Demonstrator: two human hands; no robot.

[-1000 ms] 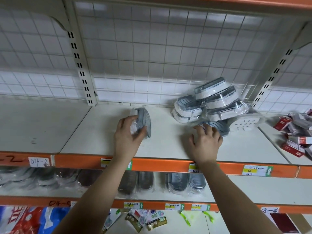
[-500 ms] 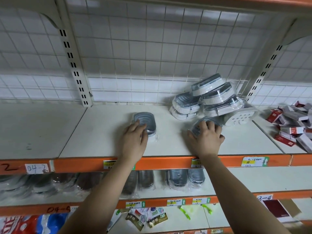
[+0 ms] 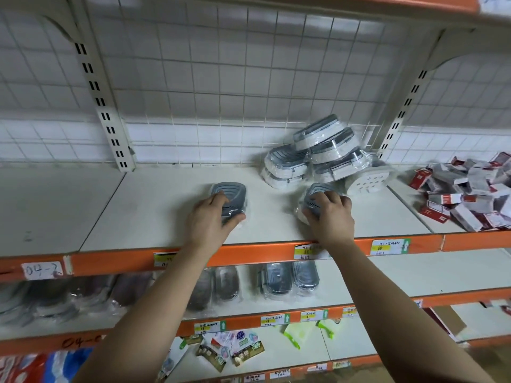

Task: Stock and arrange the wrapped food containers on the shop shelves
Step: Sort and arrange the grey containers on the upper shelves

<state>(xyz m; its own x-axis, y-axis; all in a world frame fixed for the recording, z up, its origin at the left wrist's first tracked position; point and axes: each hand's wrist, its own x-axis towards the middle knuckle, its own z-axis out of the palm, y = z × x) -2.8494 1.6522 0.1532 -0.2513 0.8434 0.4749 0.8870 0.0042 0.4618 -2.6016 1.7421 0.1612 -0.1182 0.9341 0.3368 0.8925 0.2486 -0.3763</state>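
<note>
Reaching onto the white shelf, both hands gripped wrapped food containers. The left hand held a grey-lidded container that lay flat on the shelf, its fingers close together over the lid and the thumb curled round the near right corner. The right hand gripped a second container, with fingers curled over its top and the thumb against its left side. Whether this one lay flat or was tipped could not be told. Just beyond the right fingers a heap of wrapped containers was piled loosely against the wire grid back. Well to the right of those fingers sat a jumble of red and white boxes. Below both hands, on the next shelf down, more wrapped containers lay in a row.
</note>
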